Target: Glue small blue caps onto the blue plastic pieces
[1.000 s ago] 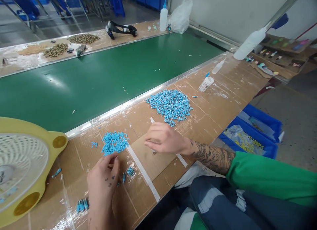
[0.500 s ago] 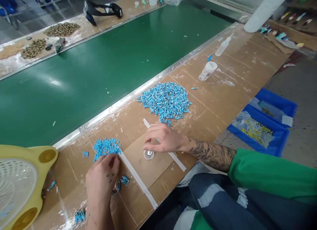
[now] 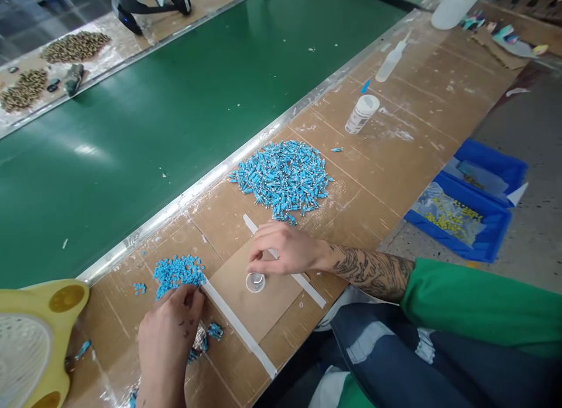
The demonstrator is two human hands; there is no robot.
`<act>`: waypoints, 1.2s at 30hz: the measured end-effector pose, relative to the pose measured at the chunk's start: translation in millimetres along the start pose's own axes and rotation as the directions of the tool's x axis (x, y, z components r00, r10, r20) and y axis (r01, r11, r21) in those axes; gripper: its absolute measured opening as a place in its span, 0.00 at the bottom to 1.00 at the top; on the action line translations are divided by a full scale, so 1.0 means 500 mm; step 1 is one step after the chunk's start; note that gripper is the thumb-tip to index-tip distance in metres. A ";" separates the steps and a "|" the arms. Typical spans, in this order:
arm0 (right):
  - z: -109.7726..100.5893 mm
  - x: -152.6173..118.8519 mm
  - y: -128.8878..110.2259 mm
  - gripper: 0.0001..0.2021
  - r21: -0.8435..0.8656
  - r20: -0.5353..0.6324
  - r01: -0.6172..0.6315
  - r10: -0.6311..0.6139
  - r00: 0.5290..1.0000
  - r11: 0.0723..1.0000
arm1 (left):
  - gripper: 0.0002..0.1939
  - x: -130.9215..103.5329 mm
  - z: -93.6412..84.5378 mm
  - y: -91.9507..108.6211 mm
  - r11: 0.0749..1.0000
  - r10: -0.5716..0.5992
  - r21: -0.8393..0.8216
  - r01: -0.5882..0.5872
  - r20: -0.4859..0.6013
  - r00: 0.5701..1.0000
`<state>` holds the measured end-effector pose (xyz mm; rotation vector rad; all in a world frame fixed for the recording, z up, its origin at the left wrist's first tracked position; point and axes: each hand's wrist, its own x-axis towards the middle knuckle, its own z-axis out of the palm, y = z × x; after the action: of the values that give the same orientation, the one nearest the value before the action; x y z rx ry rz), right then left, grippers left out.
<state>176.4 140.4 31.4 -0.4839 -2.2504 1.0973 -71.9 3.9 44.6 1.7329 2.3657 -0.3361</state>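
Observation:
My left hand (image 3: 171, 326) is closed at the near edge of a pile of small blue rings (image 3: 178, 272); whatever its fingertips pinch is too small to make out. My right hand (image 3: 283, 248) is closed just above a small clear round dish (image 3: 255, 282) on a brown cardboard square (image 3: 237, 302), and what its fingers hold is hidden. White tape strips (image 3: 241, 323) run along the square. Beyond my right hand lies a large heap of blue and silver pieces (image 3: 285, 177). Several more blue pieces (image 3: 215, 331) lie right of my left hand.
A yellow basket (image 3: 70, 326) stands at the left edge. Farther back are a white cup (image 3: 362, 113) and a squeeze bottle (image 3: 390, 61). A green belt (image 3: 167, 121) runs behind the table. Blue bins (image 3: 492, 232) sit on the floor at right.
The view has shifted, so most things appear farther left. My hands remain at the ring pile and over the dish; more of the dish shows below my right fingers.

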 end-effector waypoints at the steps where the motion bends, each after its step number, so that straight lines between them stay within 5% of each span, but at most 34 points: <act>1: 0.002 0.000 0.001 0.09 0.004 0.012 0.000 0.000 1.000 1.000 | 0.15 0.000 -0.004 0.002 1.000 0.009 0.020 -0.009 0.014 1.000; 9: 0.016 0.003 0.002 0.07 0.002 0.190 -0.074 0.072 0.979 0.997 | 0.14 0.035 -0.052 0.020 0.977 0.044 0.197 -0.087 0.214 0.976; 13: 0.017 0.008 -0.001 0.08 0.003 0.259 -0.088 0.084 0.962 0.996 | 0.12 0.046 -0.053 0.030 0.968 0.072 0.222 -0.121 0.215 0.974; 17: 0.011 0.010 0.001 0.06 -0.040 0.306 0.038 -0.024 0.952 0.998 | 0.13 0.042 -0.049 0.021 0.972 0.087 0.198 -0.123 0.178 0.980; 20: 0.001 0.006 0.003 0.07 -0.116 0.339 0.131 -0.085 0.937 0.985 | 0.14 0.024 -0.045 -0.012 0.995 0.058 0.073 -0.067 0.117 0.991; 23: -0.008 0.002 0.003 0.09 -0.197 0.379 0.221 -0.133 0.916 0.955 | 0.09 -0.008 -0.029 -0.043 0.947 -0.044 -0.319 0.030 -0.037 0.998; 25: -0.010 0.000 0.002 0.10 -0.233 0.397 0.261 -0.153 0.905 0.937 | 0.10 -0.028 -0.012 -0.044 0.736 -0.166 -0.676 0.035 -0.130 0.978; 27: -0.008 0.000 0.002 0.11 -0.251 0.395 0.277 -0.163 0.904 0.927 | 0.08 -0.036 0.007 -0.024 0.403 -0.266 -0.908 -0.112 -0.233 0.935; 31: 0.007 0.001 0.005 0.13 -0.220 0.386 0.290 -0.189 0.903 0.931 | 0.05 -0.015 0.038 0.046 -0.259 -0.117 -0.892 -0.371 -0.352 0.929; 33: 0.016 0.001 0.008 0.12 -0.189 0.395 0.306 -0.213 0.894 0.933 | 0.06 -0.002 0.049 0.072 -0.453 -0.037 -0.828 -0.331 -0.354 0.935; 36: 0.026 0.004 0.011 0.13 -0.193 0.374 0.296 -0.209 0.904 0.936 | 0.06 0.002 0.061 0.091 -0.592 0.052 -0.777 -0.215 -0.303 0.951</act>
<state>166.9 137.1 21.0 -0.0827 -2.6872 0.8218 -28.2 9.0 11.9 0.7216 0.8938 1.6477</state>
